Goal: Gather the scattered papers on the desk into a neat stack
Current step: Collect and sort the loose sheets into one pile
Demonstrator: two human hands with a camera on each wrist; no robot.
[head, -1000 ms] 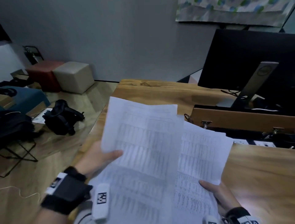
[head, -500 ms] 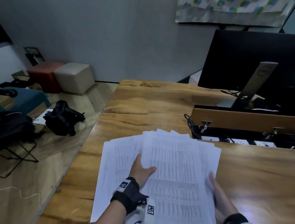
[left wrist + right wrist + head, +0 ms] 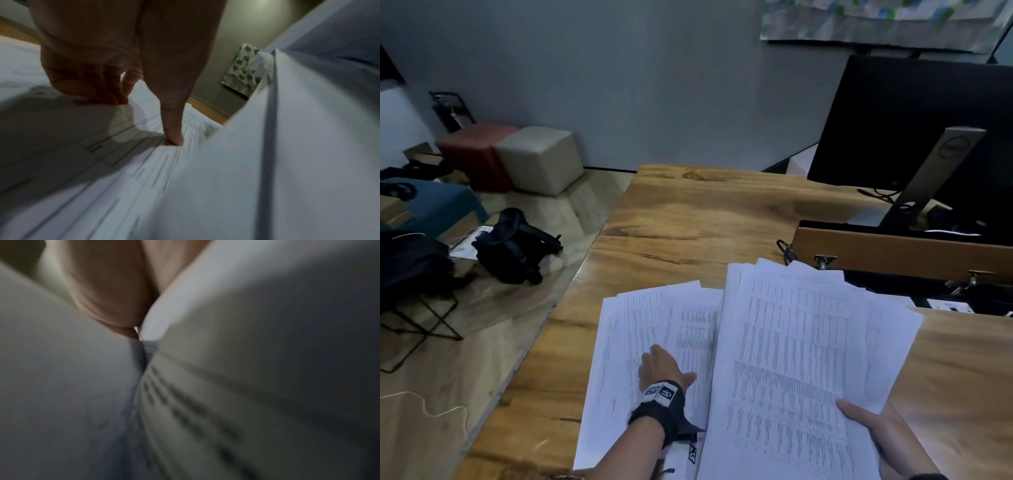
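Printed white sheets (image 3: 626,329) lie fanned out on the wooden desk (image 3: 688,219) near its front left. My left hand (image 3: 659,365) rests flat on them; in the left wrist view its fingertips (image 3: 174,138) press down on the sheets (image 3: 102,162). To the right, a thicker bundle of papers (image 3: 801,359) with uneven edges overlaps those sheets. My right hand (image 3: 873,425) grips the bundle at its lower right corner, thumb on top, fingers hidden underneath. The right wrist view is blurred and shows only my right hand (image 3: 107,296) against the bundle of papers (image 3: 246,353).
A black monitor (image 3: 914,120) on a grey stand sits at the back right, behind a raised wooden cable-box lid (image 3: 893,250) with sockets below. The desk's left edge drops to the floor, where a black bag (image 3: 513,246) and two cube stools (image 3: 541,157) stand.
The papers, held up in both hands a second ago, came down to the desk. My left hand let go and moved left onto the flat sheets; my right hand shifted the bundle rightward.
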